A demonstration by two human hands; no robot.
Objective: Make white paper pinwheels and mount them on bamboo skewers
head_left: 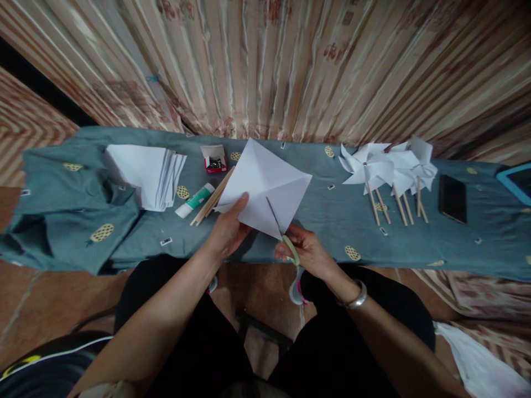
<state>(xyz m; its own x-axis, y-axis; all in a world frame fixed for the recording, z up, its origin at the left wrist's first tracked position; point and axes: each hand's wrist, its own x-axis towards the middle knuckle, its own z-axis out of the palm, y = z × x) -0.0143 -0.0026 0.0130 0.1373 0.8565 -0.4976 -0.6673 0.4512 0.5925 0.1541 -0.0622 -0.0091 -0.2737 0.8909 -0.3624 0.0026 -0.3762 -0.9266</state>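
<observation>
A square sheet of white paper (pixel 269 171) with diagonal creases is held up over the table, one corner pointing toward me. My left hand (pixel 233 226) grips its left edge, thumb on top and fingers underneath. In my right hand (pixel 309 249) is a pair of scissors (pixel 290 249) with pale green handles. One blade lies over the paper along the crease from the near corner toward the middle; the other blade is hidden beneath. Just left of the paper lie several wooden sticks (pixel 211 199), partly covered by it, and a green and white glue stick (pixel 194 200).
A cloth-covered table (pixel 315 221) stands before a curtain (pixel 265 66). Stacked white paper (pixel 143 174) lies left, near a small red box (pixel 214 159) of dark metal pieces. Several paper pinwheels (pixel 377 166) on sticks and a phone (pixel 453 198) lie right, with a blue-edged device (pixel 516 182) beyond.
</observation>
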